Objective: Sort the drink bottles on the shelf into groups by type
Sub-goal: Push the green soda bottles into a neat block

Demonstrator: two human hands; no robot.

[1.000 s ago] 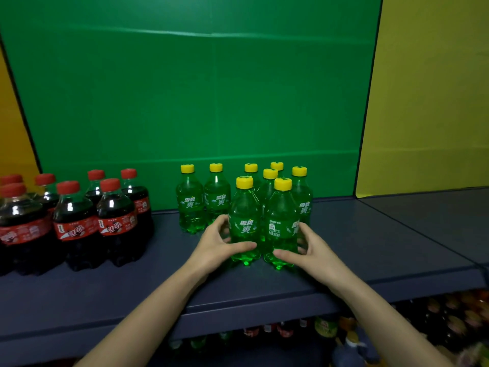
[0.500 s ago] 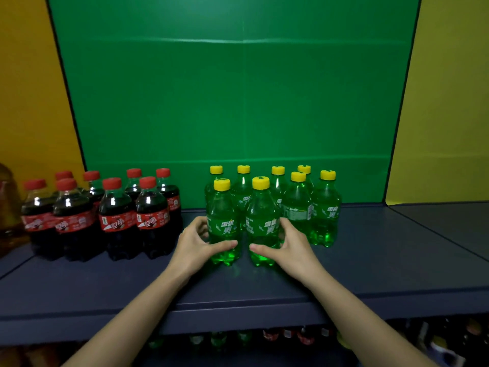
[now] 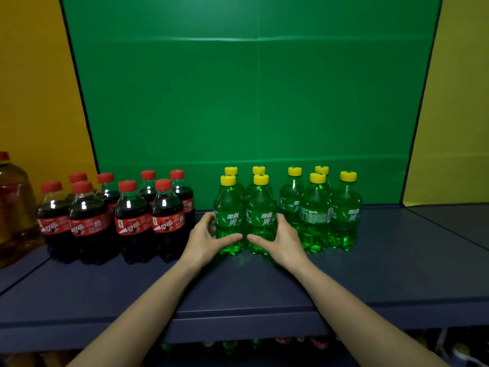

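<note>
Several green soda bottles with yellow caps stand mid-shelf. My left hand (image 3: pixel 205 238) grips the front left green bottle (image 3: pixel 229 207) low on its body, thumb across the front. My right hand (image 3: pixel 279 241) grips the green bottle beside it (image 3: pixel 260 207) the same way. These two bottles touch each other. More green bottles (image 3: pixel 316 207) stand in a cluster just to their right. A group of several dark cola bottles (image 3: pixel 132 215) with red caps and red labels stands to the left.
The dark blue shelf (image 3: pixel 238 292) has bare surface in front of the bottles and at the right. A large amber bottle (image 3: pixel 13 207) stands at the far left. Green and yellow panels back the shelf. A lower shelf holds more bottles.
My two hands have slid the pair of green bottles leftward, away from the other green bottles and nearer the cola group. The view has also turned left.
</note>
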